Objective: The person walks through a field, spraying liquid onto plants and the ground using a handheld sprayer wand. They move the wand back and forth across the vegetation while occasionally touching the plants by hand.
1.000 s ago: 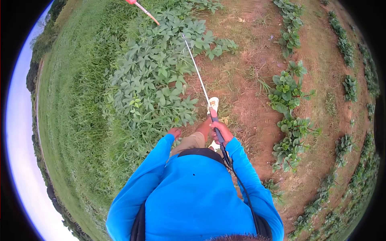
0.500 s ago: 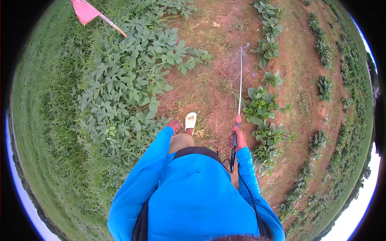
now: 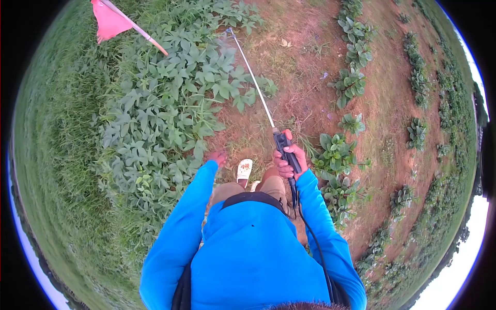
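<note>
My right hand [image 3: 290, 161] is wrapped around the dark handle of a spray wand [image 3: 253, 77] with a reddish part near the top. Its thin pale lance slants up and to the left, and the nozzle end is over the edge of the leafy plants [image 3: 181, 77]; a faint haze shows near it. A black hose [image 3: 316, 235] runs from the handle back along my right sleeve. Low at my left side, my left hand [image 3: 218, 158] holds nothing, its fingers loosely apart beside the leaves.
A pink flag [image 3: 110, 21] on a stick leans over the plants at upper left. Reddish soil [image 3: 305, 93] with dry grass lies ahead. Rows of broad-leaved plants [image 3: 333, 155] run along the right. My white clog [image 3: 244, 169] is on the ground below.
The spray wand has swung left, from pointing ahead over the soil to the leafy plants' edge. My right hand has moved slightly left and up. A second foot now shows.
</note>
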Tool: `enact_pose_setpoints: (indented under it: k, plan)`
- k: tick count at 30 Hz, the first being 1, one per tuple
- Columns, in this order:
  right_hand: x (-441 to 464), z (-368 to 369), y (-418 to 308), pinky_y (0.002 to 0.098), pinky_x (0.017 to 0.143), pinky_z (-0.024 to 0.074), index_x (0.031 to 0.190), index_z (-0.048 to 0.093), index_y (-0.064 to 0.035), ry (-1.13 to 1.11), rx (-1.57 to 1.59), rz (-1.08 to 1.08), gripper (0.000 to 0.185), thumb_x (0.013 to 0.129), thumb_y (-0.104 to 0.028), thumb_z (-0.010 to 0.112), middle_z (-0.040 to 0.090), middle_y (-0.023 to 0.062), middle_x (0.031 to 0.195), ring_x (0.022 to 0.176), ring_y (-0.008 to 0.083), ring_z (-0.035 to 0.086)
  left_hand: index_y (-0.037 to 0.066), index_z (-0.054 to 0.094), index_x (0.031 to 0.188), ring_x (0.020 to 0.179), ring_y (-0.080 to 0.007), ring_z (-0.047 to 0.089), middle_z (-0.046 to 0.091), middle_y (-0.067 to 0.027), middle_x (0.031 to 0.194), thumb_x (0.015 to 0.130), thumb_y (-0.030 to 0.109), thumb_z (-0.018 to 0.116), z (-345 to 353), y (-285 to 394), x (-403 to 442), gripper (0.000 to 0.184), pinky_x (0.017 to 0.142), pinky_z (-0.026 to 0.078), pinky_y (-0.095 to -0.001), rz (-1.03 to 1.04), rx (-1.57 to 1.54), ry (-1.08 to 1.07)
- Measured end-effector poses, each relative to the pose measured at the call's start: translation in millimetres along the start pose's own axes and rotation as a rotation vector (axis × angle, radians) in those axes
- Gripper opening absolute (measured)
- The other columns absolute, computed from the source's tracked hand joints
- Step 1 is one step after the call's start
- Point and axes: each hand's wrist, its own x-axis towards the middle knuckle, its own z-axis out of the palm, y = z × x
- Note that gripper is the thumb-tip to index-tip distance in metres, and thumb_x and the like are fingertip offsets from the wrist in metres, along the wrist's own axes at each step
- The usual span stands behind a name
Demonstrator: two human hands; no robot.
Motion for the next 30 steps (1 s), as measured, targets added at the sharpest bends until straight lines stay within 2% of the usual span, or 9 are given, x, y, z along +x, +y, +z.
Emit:
enact_pose_setpoints:
  k: [5, 9, 14, 17, 19, 23, 25, 27, 30]
  plan:
    - [29.9, 32.0, -29.1, 0.0246, 0.032, 0.0328, 0.084, 0.042, -0.0063, -0.112, -0.032, 0.026, 0.028, 0.077, -0.031, 0.052, 0.039, 0.0011, 0.06, 0.035, 0.0084, 0.033, 0.009, 0.056, 0.077, 0.043, -0.0107, 0.042, 0.052, -0.0012, 0.06, 0.082, 0.027, 0.051, -5.9, -24.1, -6.9, 0.02, 0.039, 0.032, -0.0282, -0.005, 0.005, 0.041]
    - [39.8, 38.0, -67.9, 0.0244, 0.032, 0.0313, 0.084, 0.041, -0.0078, -0.107, -0.105, 0.016, 0.026, 0.078, -0.03, 0.052, 0.037, 0.0009, 0.057, 0.036, 0.0096, 0.035, 0.008, 0.056, 0.074, 0.043, -0.012, 0.042, 0.051, -0.0016, 0.059, 0.083, 0.029, 0.051, -5.2, -16.8, -7.2, 0.023, 0.038, 0.031, -0.0281, -0.063, -0.175, 0.041]
    - [38.3, 25.0, -110.5, 0.023, 0.031, 0.0282, 0.078, 0.042, -0.0121, 0.258, -0.247, -0.031, 0.025, 0.077, -0.034, 0.053, 0.038, -0.0021, 0.054, 0.036, 0.0073, 0.033, 0.008, 0.056, 0.077, 0.043, -0.0115, 0.042, 0.051, -0.0022, 0.061, 0.081, 0.023, 0.05, -5.8, 5.5, 21.6, 0.017, 0.037, 0.03, -0.0274, -0.102, -0.191, 0.048]
    - [32.0, 20.4, -141.6, 0.0222, 0.031, 0.0274, 0.075, 0.042, -0.014, 0.393, -0.248, -0.04, 0.026, 0.076, -0.036, 0.055, 0.038, -0.0031, 0.053, 0.036, 0.0067, 0.032, 0.007, 0.055, 0.081, 0.044, -0.0116, 0.043, 0.052, -0.0023, 0.061, 0.079, 0.02, 0.049, -9.8, 38.2, 38.4, 0.013, 0.038, 0.032, -0.028, -0.075, -0.312, 0.007]
    - [24.0, 20.6, -160.5, 0.0219, 0.032, 0.0266, 0.074, 0.042, -0.0145, 0.609, -0.229, -0.135, 0.028, 0.076, -0.038, 0.057, 0.037, -0.0032, 0.054, 0.036, 0.0065, 0.032, 0.007, 0.054, 0.081, 0.044, -0.0123, 0.043, 0.052, -0.0022, 0.063, 0.079, 0.018, 0.048, -9.6, 68.8, 48.2, 0.013, 0.039, 0.033, -0.0284, -0.019, -0.293, 0.049]
    - [1.9, 0.6, -192.6, 0.0223, 0.032, 0.0278, 0.075, 0.041, -0.0141, 0.715, -0.178, -0.28, 0.031, 0.074, -0.04, 0.058, 0.038, -0.0029, 0.053, 0.036, 0.0072, 0.033, 0.007, 0.054, 0.082, 0.045, -0.0122, 0.044, 0.053, -0.0022, 0.064, 0.08, 0.019, 0.05, -9.4, 143.7, 70.6, 0.013, 0.039, 0.033, -0.0281, -0.079, -0.123, 0.086]
    - [-4.1, -6.3, -214.3, 0.0231, 0.032, 0.0281, 0.079, 0.044, -0.0137, 0.756, -0.167, -0.338, 0.032, 0.075, -0.042, 0.057, 0.039, -0.0017, 0.053, 0.037, 0.0078, 0.035, 0.007, 0.053, 0.083, 0.046, -0.0107, 0.044, 0.054, -0.002, 0.066, 0.081, 0.022, 0.053, -8.7, 182.5, 83.2, 0.016, 0.039, 0.032, -0.0266, -0.004, -0.194, 0.067]
    - [-10.4, -9.0, -230.7, 0.0239, 0.032, 0.0284, 0.083, 0.047, -0.0138, 0.941, -0.265, -0.526, 0.032, 0.078, -0.044, 0.056, 0.041, -0.0005, 0.053, 0.037, 0.0088, 0.037, 0.008, 0.054, 0.087, 0.049, -0.0097, 0.047, 0.056, -0.002, 0.07, 0.083, 0.027, 0.052, -12.1, 218.1, 96.7, 0.02, 0.04, 0.034, -0.0244, 0.038, -0.125, 0.033]
    - [-13.8, -26.1, -271.3, 0.0238, 0.032, 0.0289, 0.085, 0.049, -0.0143, 0.955, -0.3, -0.56, 0.032, 0.081, -0.046, 0.054, 0.042, 0.0002, 0.054, 0.038, 0.0094, 0.038, 0.008, 0.055, 0.09, 0.052, -0.0083, 0.049, 0.056, -0.0018, 0.073, 0.085, 0.032, 0.052, -9.1, 275.8, 116.7, 0.024, 0.04, 0.035, -0.0221, 0.102, -0.037, -0.013]
